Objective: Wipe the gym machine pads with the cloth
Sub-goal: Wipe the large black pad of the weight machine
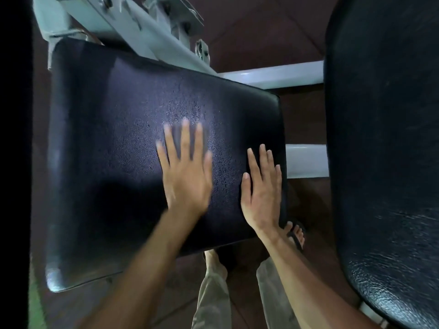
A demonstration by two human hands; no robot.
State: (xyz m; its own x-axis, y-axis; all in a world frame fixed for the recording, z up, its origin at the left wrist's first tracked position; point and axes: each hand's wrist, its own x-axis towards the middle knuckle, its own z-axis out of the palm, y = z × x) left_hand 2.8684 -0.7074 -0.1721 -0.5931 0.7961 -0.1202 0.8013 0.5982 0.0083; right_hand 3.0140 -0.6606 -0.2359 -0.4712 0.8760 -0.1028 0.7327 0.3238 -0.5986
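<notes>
A large black padded seat (114,150) fills the middle of the view, its textured surface lit near the centre. My left hand (186,172) lies flat on the pad with fingers spread, blurred by motion. My right hand (262,188) rests flat near the pad's right edge, fingers together, holding nothing. No cloth shows under or near either hand. A second black pad (384,138) stands at the right.
White metal frame tubes (268,74) run behind and between the two pads. The floor is dark reddish tile (304,110). My feet in sandals (295,233) and light trousers stand below the pad's near edge.
</notes>
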